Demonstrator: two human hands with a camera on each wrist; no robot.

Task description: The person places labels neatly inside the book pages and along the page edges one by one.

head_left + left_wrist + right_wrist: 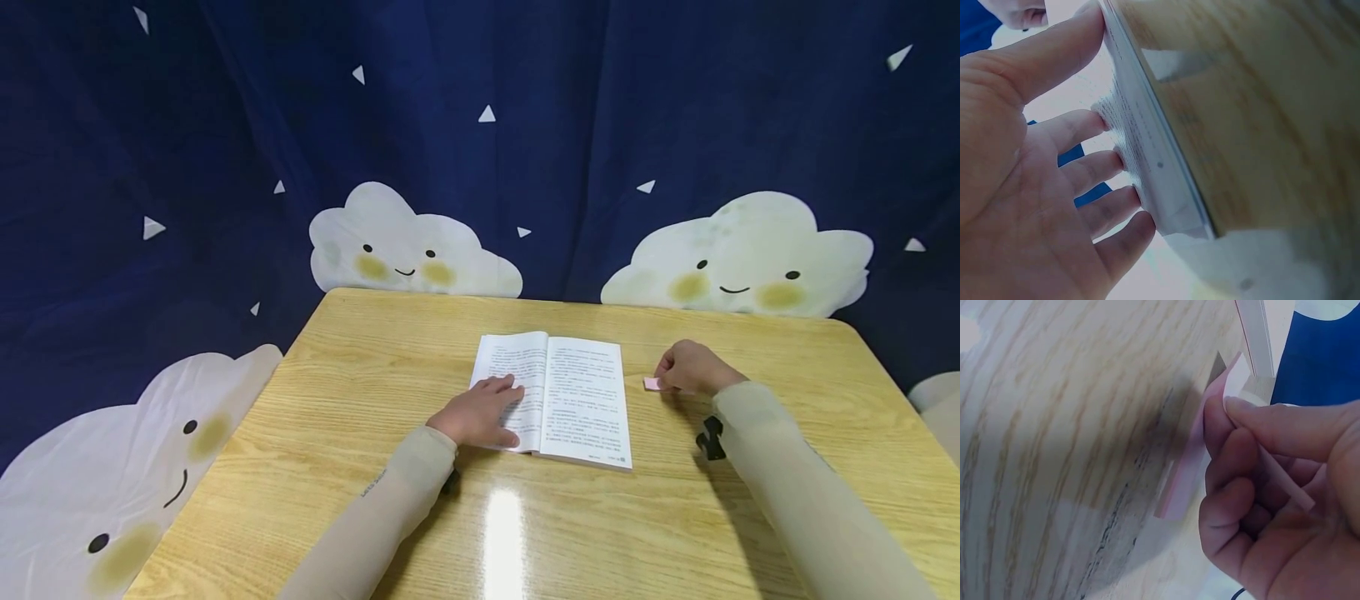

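Note:
An open book with printed pages lies flat on the wooden table. My left hand rests on its left page, fingers spread; in the left wrist view the fingertips touch the printed paper. To the right of the book, my right hand pinches a pink paper strip between thumb and forefinger, low over the table. In the right wrist view, one pink length runs across the palm and another pink length slants down beside the curled fingers. Whether these are joined is hidden by the fingers.
The wooden table reaches back to a dark blue curtain with white clouds and triangles. A bright light reflection lies on the tabletop in front of the book. Black pieces sit under both sleeves near the wrists.

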